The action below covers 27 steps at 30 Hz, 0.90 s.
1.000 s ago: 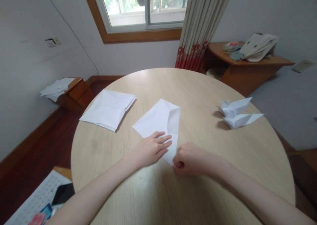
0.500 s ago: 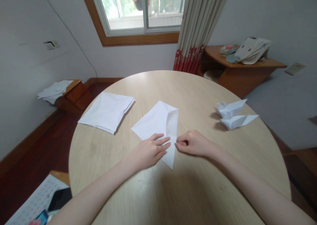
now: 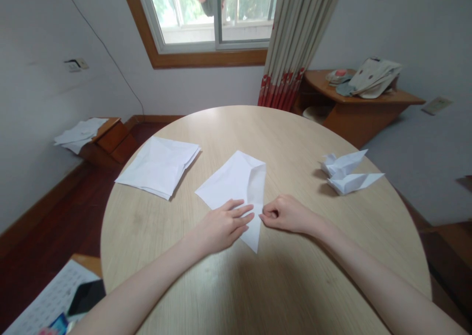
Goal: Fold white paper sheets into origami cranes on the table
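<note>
A white sheet of paper (image 3: pixel 236 180), partly folded, lies in the middle of the round wooden table (image 3: pixel 287 286). My left hand (image 3: pixel 223 224) lies flat on its near part with the fingers stretched out. My right hand (image 3: pixel 285 213) is curled, its fingertips pressing on the paper's right folded edge, a little above the near tip.
A stack of white sheets (image 3: pixel 159 165) lies at the table's left. Two folded paper shapes (image 3: pixel 346 171) sit at the right. A phone (image 3: pixel 85 296) and printed sheet are at lower left, off the table. A wooden shelf (image 3: pixel 354 104) stands behind right.
My right hand slid up along the paper's right edge from the near tip towards the middle. The left hand stayed flat on the paper.
</note>
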Each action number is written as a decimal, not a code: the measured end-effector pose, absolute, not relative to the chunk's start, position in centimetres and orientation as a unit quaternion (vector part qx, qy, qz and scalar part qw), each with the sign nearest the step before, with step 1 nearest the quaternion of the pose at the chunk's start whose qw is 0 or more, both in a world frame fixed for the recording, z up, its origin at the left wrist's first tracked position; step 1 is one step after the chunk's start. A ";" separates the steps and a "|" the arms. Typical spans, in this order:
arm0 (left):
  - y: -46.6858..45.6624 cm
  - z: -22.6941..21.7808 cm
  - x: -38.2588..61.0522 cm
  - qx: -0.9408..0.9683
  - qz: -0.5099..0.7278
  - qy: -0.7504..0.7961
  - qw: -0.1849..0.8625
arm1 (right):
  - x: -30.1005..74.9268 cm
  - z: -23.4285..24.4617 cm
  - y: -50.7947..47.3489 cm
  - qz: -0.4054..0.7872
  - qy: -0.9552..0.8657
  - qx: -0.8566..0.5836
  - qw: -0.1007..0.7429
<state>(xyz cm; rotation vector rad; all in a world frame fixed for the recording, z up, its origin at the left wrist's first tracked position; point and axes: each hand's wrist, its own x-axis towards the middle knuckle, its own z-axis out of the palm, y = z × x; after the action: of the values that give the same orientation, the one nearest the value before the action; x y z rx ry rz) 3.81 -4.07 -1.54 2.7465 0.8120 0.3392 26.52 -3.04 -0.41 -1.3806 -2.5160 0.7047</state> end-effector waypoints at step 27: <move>-3.9 -1.5 3.4 0.946 0.124 0.270 0.132 | 25.3 -0.8 -4.4 0.250 -0.869 -0.396 0.162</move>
<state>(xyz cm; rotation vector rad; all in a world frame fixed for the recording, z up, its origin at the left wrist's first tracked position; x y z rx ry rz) 3.41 -3.93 -1.50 2.7441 0.7843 0.3612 25.31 -4.40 -0.76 -1.1306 -2.4791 0.7132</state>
